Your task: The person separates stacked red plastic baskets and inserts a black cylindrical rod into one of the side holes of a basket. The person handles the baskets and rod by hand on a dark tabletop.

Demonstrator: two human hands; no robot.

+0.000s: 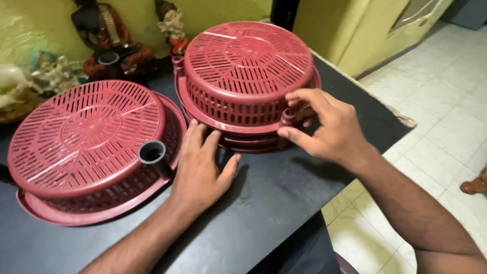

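Two sets of dark red slotted plastic baskets lie upside down on a black table (264,203). The right stack of baskets (246,71) holds at least two nested ones. My right hand (324,127) pinches a small tube socket on the rim of that stack at its front right. My left hand (200,165) rests flat on the table, fingertips against the stack's lower rim. The left basket (83,137) sits beside my left hand, with a dark tube socket (152,152) sticking out of its rim.
Painted figurines (109,38) and other ornaments stand along the yellow wall behind the baskets. The table's right edge drops to a pale tiled floor (436,116). A brown object (474,185) lies on the floor at far right.
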